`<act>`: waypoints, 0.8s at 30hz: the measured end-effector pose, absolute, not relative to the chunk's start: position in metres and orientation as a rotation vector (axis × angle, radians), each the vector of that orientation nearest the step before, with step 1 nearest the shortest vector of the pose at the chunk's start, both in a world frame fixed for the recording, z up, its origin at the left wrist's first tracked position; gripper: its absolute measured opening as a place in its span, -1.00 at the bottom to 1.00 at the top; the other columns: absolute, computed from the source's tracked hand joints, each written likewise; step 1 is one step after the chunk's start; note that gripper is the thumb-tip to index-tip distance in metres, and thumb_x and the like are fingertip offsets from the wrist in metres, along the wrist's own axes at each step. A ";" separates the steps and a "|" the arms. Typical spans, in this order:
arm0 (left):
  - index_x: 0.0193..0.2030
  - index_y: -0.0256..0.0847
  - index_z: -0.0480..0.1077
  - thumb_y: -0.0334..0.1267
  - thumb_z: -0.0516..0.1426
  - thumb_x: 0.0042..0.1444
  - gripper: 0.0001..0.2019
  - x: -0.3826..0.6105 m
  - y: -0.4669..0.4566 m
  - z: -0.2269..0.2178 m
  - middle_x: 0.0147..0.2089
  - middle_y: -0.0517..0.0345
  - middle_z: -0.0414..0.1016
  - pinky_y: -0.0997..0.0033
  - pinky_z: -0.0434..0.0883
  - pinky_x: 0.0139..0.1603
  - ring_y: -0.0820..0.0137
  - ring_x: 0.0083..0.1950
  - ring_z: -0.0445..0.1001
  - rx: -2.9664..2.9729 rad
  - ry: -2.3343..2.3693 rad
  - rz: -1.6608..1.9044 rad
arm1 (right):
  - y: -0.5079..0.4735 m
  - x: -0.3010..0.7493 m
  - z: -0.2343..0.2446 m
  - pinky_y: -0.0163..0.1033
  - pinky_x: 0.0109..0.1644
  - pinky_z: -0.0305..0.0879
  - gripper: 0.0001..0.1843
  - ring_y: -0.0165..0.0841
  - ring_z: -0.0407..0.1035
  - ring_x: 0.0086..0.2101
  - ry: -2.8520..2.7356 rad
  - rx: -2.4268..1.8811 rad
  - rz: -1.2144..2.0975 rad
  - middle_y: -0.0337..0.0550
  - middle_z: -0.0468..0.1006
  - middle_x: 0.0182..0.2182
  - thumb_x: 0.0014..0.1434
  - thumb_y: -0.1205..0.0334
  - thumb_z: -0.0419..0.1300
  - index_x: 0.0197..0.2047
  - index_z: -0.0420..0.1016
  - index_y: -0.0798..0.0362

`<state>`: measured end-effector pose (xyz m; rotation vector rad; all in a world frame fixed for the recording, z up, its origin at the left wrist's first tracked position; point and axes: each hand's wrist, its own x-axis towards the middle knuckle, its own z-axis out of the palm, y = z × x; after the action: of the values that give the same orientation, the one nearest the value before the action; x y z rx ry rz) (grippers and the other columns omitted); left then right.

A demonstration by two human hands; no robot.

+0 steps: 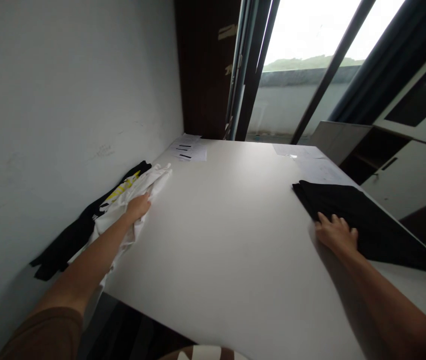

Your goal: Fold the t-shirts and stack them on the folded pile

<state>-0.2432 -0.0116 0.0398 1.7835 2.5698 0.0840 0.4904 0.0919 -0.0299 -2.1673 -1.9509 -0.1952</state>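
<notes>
My left hand [138, 207] is closed on a crumpled white garment [113, 220] with a yellow and black print, at the left side of the table by the wall. Behind it, against the wall, lies a black garment [73, 235]. On the right, my right hand [336, 233] rests on the near edge of flat, folded black trousers [370, 220], which reach along the table's right edge. Its fingers are spread over the cloth, and the thumb side is partly hidden.
The white table [228, 235] spans the view between my hands. Papers with black marks [188, 148] lie at its far left corner, more papers [310, 160] at the far right. A wall [66, 100] borders the left; cabinets [415, 175] stand beyond the right edge.
</notes>
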 end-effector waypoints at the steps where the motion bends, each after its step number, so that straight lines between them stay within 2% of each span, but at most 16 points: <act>1: 0.21 -0.23 0.39 -0.18 0.04 0.25 -0.57 -0.236 -0.008 0.040 0.05 -0.16 0.59 0.21 0.39 0.06 0.09 0.06 0.56 1.801 2.517 0.100 | 0.091 0.476 -0.028 0.40 0.26 0.01 -0.38 0.19 0.05 0.34 -1.981 -2.133 -0.210 0.34 0.18 0.36 0.37 0.04 -0.13 0.37 0.35 0.08; 3: 0.23 -0.23 0.38 -0.18 0.05 0.25 -0.57 -0.214 -0.003 0.037 0.07 -0.17 0.59 0.21 0.39 0.06 0.08 0.07 0.56 1.829 2.428 0.148 | 0.088 0.440 -0.024 0.36 0.29 0.04 -0.41 0.15 0.08 0.33 -2.118 -1.989 -0.235 0.29 0.21 0.35 0.36 0.04 -0.07 0.32 0.39 0.09; 7: 0.25 -0.30 0.33 -0.22 -0.04 0.33 -0.58 -0.147 0.006 0.027 0.09 -0.34 0.55 0.09 0.37 0.07 0.01 0.10 0.54 1.870 2.328 0.275 | 0.084 0.353 -0.019 0.07 0.35 0.12 -0.50 -0.05 0.18 0.29 -2.355 -1.625 -0.137 0.16 0.36 0.28 0.38 0.08 -0.05 0.25 0.45 0.06; 10: 0.22 -0.33 0.36 -0.25 -0.02 0.33 -0.61 -0.085 0.011 0.025 0.08 -0.37 0.53 0.10 0.38 0.07 0.02 0.09 0.54 1.957 2.171 0.325 | 0.086 0.300 -0.015 0.04 0.38 0.10 -0.52 -0.09 0.14 0.32 -2.476 -1.375 0.000 0.09 0.34 0.31 0.40 0.07 -0.03 0.25 0.45 0.02; 12: 0.19 -0.30 0.41 -0.21 0.08 0.28 -0.61 -0.047 0.011 0.028 0.07 -0.26 0.55 0.19 0.40 0.07 0.09 0.07 0.54 2.043 1.999 0.327 | 0.090 0.277 -0.011 0.05 0.37 0.12 -0.54 -0.10 0.14 0.32 -2.500 -1.258 0.112 0.03 0.34 0.31 0.38 0.09 0.01 0.26 0.45 -0.03; 14: 0.17 -0.18 0.45 -0.14 0.14 0.26 -0.62 -0.019 0.008 0.035 0.06 -0.07 0.58 0.31 0.41 0.05 0.21 0.02 0.55 2.143 1.755 0.345 | 0.094 0.264 -0.007 0.05 0.36 0.15 -0.55 -0.13 0.19 0.29 -2.464 -1.189 0.223 -0.02 0.37 0.29 0.38 0.11 0.03 0.26 0.44 -0.06; 17: 0.19 -0.09 0.47 -0.14 0.08 0.33 -0.64 -0.006 0.005 0.045 0.11 0.03 0.54 0.35 0.38 0.13 0.28 0.07 0.51 2.295 1.445 0.535 | 0.091 0.256 -0.001 0.01 0.30 0.23 -0.58 -0.17 0.31 0.18 -2.293 -1.182 0.340 -0.03 0.47 0.18 0.41 0.13 -0.03 0.21 0.47 -0.03; 20: 0.19 -0.21 0.47 -0.18 0.11 0.30 -0.63 -0.023 0.007 0.046 0.15 -0.13 0.49 0.23 0.29 0.27 0.17 0.18 0.43 2.320 1.681 0.628 | 0.077 0.251 0.008 -0.02 0.25 0.26 -0.60 -0.17 0.33 0.12 -2.143 -1.205 0.321 -0.04 0.50 0.10 0.43 0.09 -0.04 0.15 0.51 -0.04; 22: 0.21 -0.24 0.44 -0.11 0.18 0.24 -0.56 -0.036 0.009 0.041 0.15 -0.20 0.46 0.15 0.28 0.27 0.09 0.20 0.40 2.277 1.919 0.502 | 0.066 0.247 0.015 -0.04 0.25 0.25 -0.62 -0.16 0.30 0.13 -2.131 -1.208 0.261 -0.04 0.50 0.09 0.43 0.06 -0.01 0.12 0.53 -0.06; 24: 0.23 -0.21 0.41 -0.02 0.20 0.22 -0.50 -0.043 0.010 0.035 0.16 -0.18 0.46 0.16 0.31 0.24 0.09 0.20 0.40 2.270 1.975 0.371 | 0.058 0.241 0.021 -0.09 0.19 0.27 -0.62 -0.18 0.35 0.07 -2.158 -1.233 0.250 -0.04 0.54 0.02 0.44 0.04 -0.01 0.12 0.52 -0.06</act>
<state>-0.0433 0.0095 0.0355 2.2702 1.9754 0.3708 0.2413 0.0583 0.0208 -1.2328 -2.1580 0.2497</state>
